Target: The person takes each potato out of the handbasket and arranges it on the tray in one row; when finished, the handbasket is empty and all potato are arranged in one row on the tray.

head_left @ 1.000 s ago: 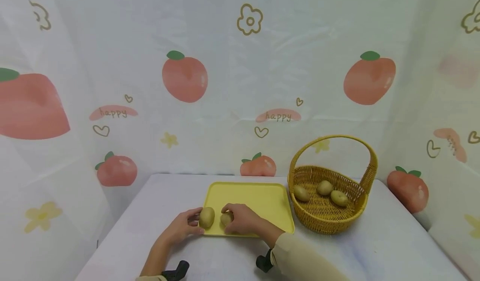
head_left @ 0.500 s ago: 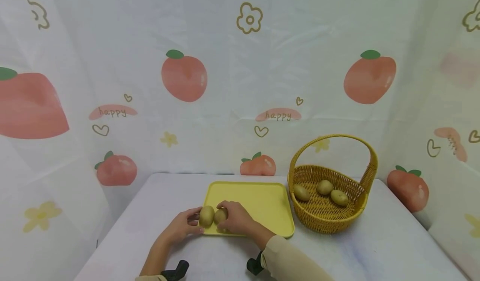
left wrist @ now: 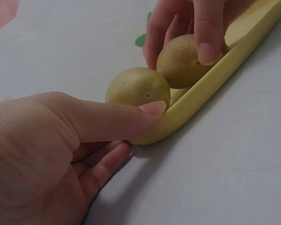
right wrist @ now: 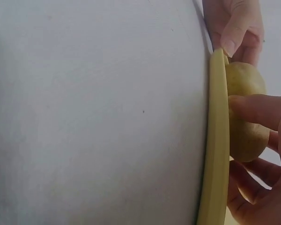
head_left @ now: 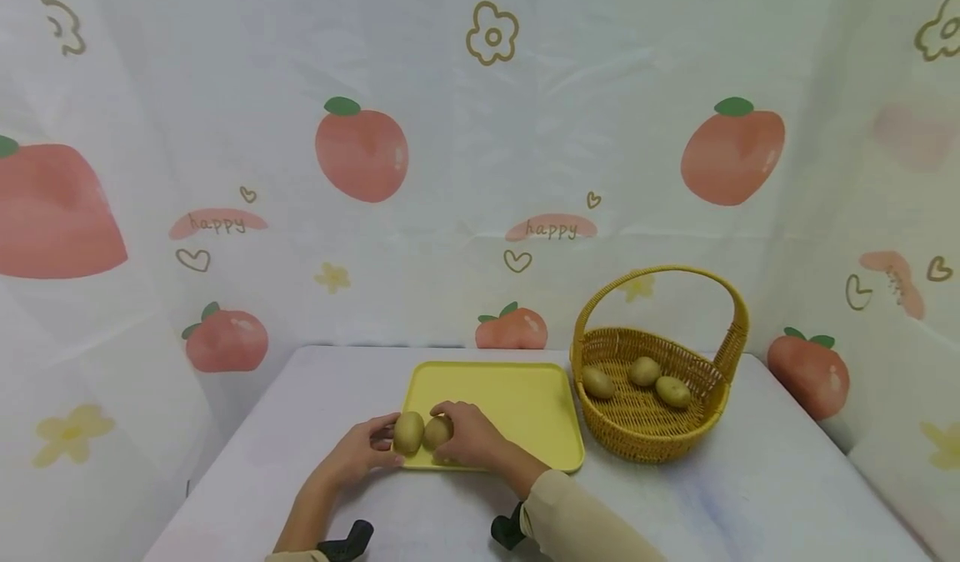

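Note:
Two potatoes sit side by side at the near left corner of a yellow tray [head_left: 510, 399]. My left hand [head_left: 356, 455] holds the left potato [head_left: 408, 434], its thumb [left wrist: 126, 119] across the front beside the tray rim; the lower fingers lie outside the rim. With thumb and fingertips, my right hand [head_left: 477, 439] pinches the right potato [head_left: 437, 434], also seen as the browner potato [left wrist: 182, 63] in the left wrist view. The two potatoes appear to touch. Part of the right one is hidden behind the right hand.
A wicker basket [head_left: 648, 449] with a tall handle stands right of the tray. Inside lie three potatoes, among them a pale potato [head_left: 672, 392]. White cloth [head_left: 285, 395] covers the table, and a fruit-printed curtain [head_left: 442, 278] hangs behind.
My right hand has brought its potato left, up against the other potato. My left hand keeps its place. The view has shifted slightly; the basket's potatoes look the same.

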Demonstrator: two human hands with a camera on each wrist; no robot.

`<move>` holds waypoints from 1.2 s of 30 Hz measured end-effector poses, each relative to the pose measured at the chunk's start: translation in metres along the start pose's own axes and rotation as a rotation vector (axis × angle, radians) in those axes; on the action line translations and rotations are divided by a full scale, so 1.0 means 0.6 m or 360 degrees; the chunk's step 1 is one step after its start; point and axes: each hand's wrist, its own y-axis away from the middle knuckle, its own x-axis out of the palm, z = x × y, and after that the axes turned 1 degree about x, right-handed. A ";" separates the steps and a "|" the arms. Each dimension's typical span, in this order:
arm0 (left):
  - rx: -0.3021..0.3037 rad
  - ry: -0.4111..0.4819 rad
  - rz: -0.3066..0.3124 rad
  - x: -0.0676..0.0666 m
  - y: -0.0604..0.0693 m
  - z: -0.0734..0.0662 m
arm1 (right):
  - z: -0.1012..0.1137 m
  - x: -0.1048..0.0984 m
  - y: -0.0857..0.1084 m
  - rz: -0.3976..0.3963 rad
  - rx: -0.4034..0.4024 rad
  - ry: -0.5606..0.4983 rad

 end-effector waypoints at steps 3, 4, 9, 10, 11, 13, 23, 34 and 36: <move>0.0021 0.0012 0.0015 -0.002 -0.002 0.002 | 0.000 -0.001 -0.001 -0.0008 -0.0004 -0.0007; 0.0020 0.0013 0.0014 -0.002 -0.003 0.002 | 0.000 -0.001 -0.002 -0.0012 -0.0007 -0.0011; 0.0006 0.0015 0.0004 -0.001 -0.005 0.002 | -0.003 -0.001 -0.002 -0.0025 -0.0016 -0.0020; 0.0004 0.0011 0.0004 0.000 -0.006 0.002 | -0.003 -0.001 -0.001 -0.0022 -0.0017 -0.0012; 0.0001 0.0011 0.0007 0.000 -0.007 0.001 | -0.003 -0.002 0.000 -0.0017 -0.0016 0.0000; -0.0001 0.0015 0.0008 0.001 -0.007 0.000 | -0.003 -0.004 0.002 0.0002 -0.0006 0.0013; 0.0006 0.0018 0.0013 0.001 -0.008 -0.005 | -0.005 -0.044 0.026 0.0043 0.0038 0.0015; 0.0060 0.0026 0.0043 -0.006 0.000 -0.004 | -0.006 -0.146 0.061 0.0086 -0.0145 0.0098; 0.0056 0.0025 0.0047 -0.006 0.000 -0.004 | -0.008 -0.170 0.067 0.0080 -0.0184 0.0141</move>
